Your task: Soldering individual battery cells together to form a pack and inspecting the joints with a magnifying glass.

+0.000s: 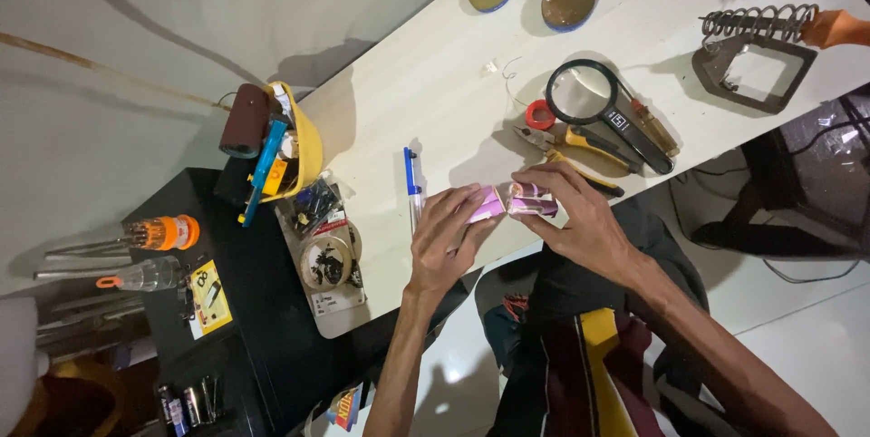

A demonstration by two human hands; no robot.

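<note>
Table (435, 83), long and white, carries everything near the hands. Left hand (444, 242) and right hand (580, 215) meet at its near edge, each grip pinching one end of a small pink-and-white packet (512, 204) (perhaps a folded wrapper; it is too small to tell). Beyond the right hand lie a black magnifying glass (589, 97), yellow-handled pliers (580, 149) and a red tape roll (540, 114). A blue-and-white pen (412, 185) lies just beside the left hand's fingers.
</note>
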